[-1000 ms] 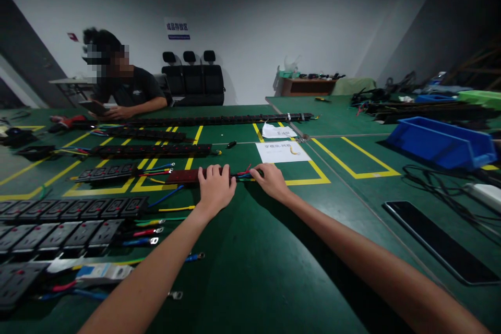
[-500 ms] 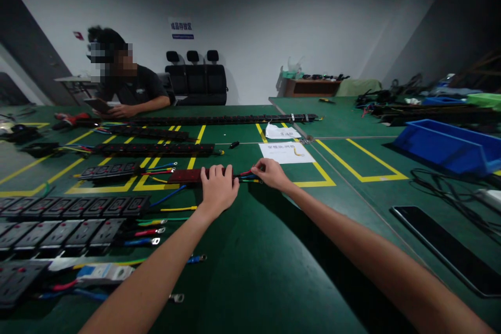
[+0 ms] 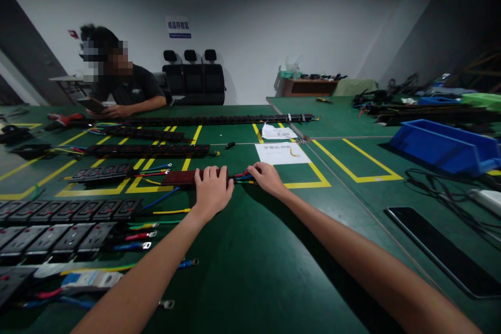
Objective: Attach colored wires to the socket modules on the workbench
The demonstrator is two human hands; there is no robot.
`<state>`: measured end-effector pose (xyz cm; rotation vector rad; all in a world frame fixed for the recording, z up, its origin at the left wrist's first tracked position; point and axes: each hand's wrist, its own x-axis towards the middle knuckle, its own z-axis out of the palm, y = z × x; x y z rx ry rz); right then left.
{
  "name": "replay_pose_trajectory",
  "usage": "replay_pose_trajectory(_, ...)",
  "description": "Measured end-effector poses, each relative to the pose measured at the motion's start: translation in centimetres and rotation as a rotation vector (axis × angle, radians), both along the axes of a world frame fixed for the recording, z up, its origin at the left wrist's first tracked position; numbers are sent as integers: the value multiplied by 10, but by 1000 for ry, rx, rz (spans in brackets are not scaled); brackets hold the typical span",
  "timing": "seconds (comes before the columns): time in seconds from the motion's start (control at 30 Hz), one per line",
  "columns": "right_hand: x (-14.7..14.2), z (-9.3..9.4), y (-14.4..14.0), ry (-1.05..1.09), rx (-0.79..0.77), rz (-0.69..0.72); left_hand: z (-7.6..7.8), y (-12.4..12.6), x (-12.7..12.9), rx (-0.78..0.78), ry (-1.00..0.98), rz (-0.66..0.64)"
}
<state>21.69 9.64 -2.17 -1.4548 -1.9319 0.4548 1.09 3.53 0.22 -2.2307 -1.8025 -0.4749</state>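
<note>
A dark red socket strip (image 3: 178, 177) lies on the green table (image 3: 250, 271), with red, blue and yellow wires (image 3: 239, 176) coming out of its right end. My left hand (image 3: 211, 192) rests on the strip's right end, fingers curled over it. My right hand (image 3: 266, 179) pinches the wire bundle just right of the strip. Both arms reach far forward over the table.
Black socket strips (image 3: 74, 211) with loose wires fill the left side. Longer strips (image 3: 148, 150) lie beyond, and a paper sheet (image 3: 282, 153) sits behind my right hand. A person sits at the far left (image 3: 125, 88). A blue bin (image 3: 446, 146), cables and a dark flat panel (image 3: 442, 250) are at right.
My hands stay on the red strip and its wires. My right hand's fingers shifted slightly along the wires; the view wobbled a little.
</note>
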Motion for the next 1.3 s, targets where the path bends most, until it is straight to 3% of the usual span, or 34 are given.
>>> replay_pose_trajectory(1.3, -3, -6, 1, -76, 81, 16, -1, 1, -1, 12, 24, 5)
